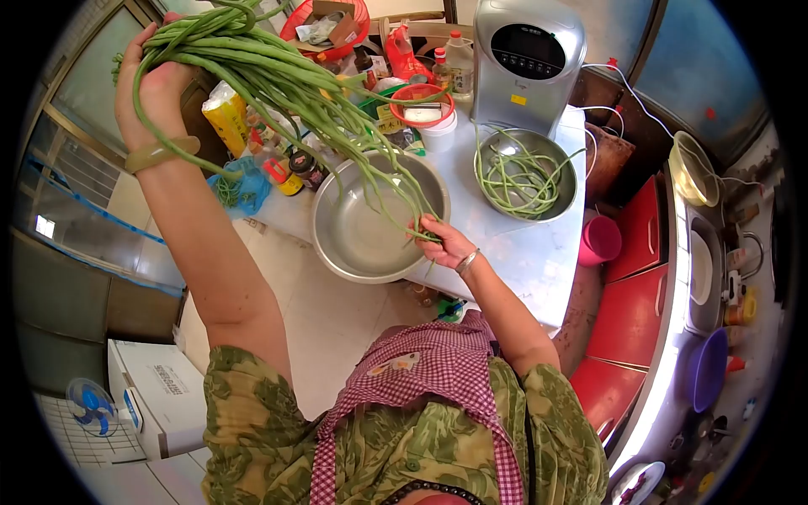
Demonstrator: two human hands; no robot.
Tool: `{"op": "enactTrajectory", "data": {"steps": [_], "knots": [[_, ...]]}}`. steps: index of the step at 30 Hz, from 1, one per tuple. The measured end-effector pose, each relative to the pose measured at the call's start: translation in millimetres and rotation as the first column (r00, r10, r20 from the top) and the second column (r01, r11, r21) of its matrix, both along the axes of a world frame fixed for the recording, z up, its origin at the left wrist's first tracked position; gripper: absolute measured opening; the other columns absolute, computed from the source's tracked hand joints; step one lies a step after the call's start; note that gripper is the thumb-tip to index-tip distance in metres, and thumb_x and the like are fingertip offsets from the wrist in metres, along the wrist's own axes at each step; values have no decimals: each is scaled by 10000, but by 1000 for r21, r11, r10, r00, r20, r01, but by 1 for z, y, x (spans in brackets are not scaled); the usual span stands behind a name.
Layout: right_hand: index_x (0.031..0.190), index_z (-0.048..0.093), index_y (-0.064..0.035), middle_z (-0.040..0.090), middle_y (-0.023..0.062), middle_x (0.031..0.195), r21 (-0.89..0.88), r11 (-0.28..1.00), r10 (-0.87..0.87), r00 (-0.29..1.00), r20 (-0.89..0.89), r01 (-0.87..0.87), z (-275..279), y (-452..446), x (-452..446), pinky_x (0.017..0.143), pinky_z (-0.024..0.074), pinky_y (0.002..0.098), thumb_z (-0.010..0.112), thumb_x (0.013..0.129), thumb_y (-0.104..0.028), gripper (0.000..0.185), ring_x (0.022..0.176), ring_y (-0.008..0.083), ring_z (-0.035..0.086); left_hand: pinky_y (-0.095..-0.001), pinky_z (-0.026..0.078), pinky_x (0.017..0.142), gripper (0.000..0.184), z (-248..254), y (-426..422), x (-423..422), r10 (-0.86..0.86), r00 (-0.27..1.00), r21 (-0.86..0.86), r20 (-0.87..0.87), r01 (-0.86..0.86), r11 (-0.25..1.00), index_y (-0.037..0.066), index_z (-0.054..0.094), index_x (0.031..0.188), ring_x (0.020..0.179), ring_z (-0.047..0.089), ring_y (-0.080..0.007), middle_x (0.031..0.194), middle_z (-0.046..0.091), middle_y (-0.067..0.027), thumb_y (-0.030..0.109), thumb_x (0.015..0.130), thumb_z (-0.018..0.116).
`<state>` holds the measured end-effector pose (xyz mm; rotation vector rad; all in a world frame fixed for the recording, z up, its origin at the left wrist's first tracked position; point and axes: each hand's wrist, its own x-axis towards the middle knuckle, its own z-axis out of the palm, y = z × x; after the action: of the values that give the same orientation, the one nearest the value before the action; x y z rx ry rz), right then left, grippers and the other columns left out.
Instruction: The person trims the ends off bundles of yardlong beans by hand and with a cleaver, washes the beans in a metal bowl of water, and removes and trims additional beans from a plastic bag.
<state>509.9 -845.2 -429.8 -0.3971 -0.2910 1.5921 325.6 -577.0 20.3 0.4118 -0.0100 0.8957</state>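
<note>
A big bunch of green long beans [278,71] stretches across the upper left, raised above the table. My left hand [160,88] is closed around its thick end, with a bangle at the wrist. At the thin hanging ends, my right hand [446,244] pinches several bean tips between closed fingers. Beneath the beans stands a wide metal basin [353,244], at the table's near edge. To the right, a second metal bowl [569,189] contains a smaller heap of long beans [522,181].
A silver appliance [528,67] stands at the table's back. Near it are a red-rimmed container [438,135], bottles and jars. A blue plastic bag [244,187] lies at the table's left. Red cabinets [627,320] and a sink [703,269] line the right; a pink bucket [599,240] is below.
</note>
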Motion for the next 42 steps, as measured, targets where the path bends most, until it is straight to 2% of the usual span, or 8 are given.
{"op": "enactTrajectory", "data": {"steps": [12, 18, 21, 24, 31, 34, 41, 42], "knots": [[1000, 523, -85, 576, 71, 763, -283, 926, -150, 931, 332, 250, 9, 15, 5, 362, 215, 216, 453, 938, -143, 110, 399, 63, 286, -472, 445, 905, 208, -11, -2, 6, -11, 1000, 28, -14, 11, 1000, -67, 489, 997, 965, 521, -313, 984, 550, -170, -70, 795, 537], [984, 528, -91, 587, 69, 769, -317, 943, -22, 971, 239, 100, -19, 18, -5, 348, 213, 209, 450, 937, -135, 102, 398, 53, 279, -467, 450, 891, 212, -7, 0, 6, -13, 994, 89, -111, 23, 996, -65, 487, 1012, 946, 525, -316, 972, 550, -170, -73, 805, 534], [1045, 544, -43, 552, 45, 745, -383, 924, 23, 999, 45, -4, -27, 14, -12, 339, 220, 173, 411, 924, -91, 186, 390, 48, 265, -476, 455, 894, 210, -7, 0, 7, -58, 987, 176, -149, 84, 981, -64, 489, 1022, 955, 529, -318, 990, 560, -174, -66, 818, 535], [1064, 568, -28, 578, 64, 797, -331, 920, 260, 959, 113, -211, -35, 7, -18, 329, 228, 163, 433, 918, -84, 207, 397, 36, 293, -492, 460, 901, 204, -5, 2, 9, -74, 984, 125, -162, 95, 988, -69, 494, 1027, 967, 537, -318, 998, 575, -180, -54, 828, 536], [1026, 599, -6, 663, 106, 819, -163, 903, 429, 795, 429, -399, -19, -30, -56, 346, 252, 168, 503, 934, -132, 183, 405, 30, 363, -479, 474, 861, 206, -13, -27, 23, 26, 996, 70, -90, -20, 997, -69, 492, 1013, 905, 550, -313, 939, 574, -173, -56, 818, 556], [995, 612, -10, 662, 100, 812, -230, 890, 456, 754, 473, -394, -27, -46, -71, 346, 248, 171, 499, 944, -146, 184, 406, 30, 370, -445, 473, 831, 214, -20, -19, 30, 83, 992, 41, -95, -79, 996, -63, 469, 1010, 858, 549, -291, 922, 555, -159, -33, 828, 576], [977, 610, 24, 650, 132, 822, -164, 940, 331, 921, 204, -301, -24, -84, -81, 352, 268, 185, 468, 916, -110, 205, 423, 50, 368, -381, 457, 868, 156, -51, -41, 44, -141, 989, 4, -36, 141, 990, -43, 506, 976, 889, 547, -252, 928, 558, -130, 26, 854, 575], [975, 609, 28, 649, 133, 825, -178, 950, 291, 935, 201, -257, -24, -91, -80, 356, 271, 184, 465, 912, -106, 207, 428, 53, 367, -378, 457, 890, 146, -60, -36, 52, -8, 993, 156, -116, 26, 987, -38, 527, 957, 901, 551, -245, 931, 568, -124, 53, 855, 580]]}}
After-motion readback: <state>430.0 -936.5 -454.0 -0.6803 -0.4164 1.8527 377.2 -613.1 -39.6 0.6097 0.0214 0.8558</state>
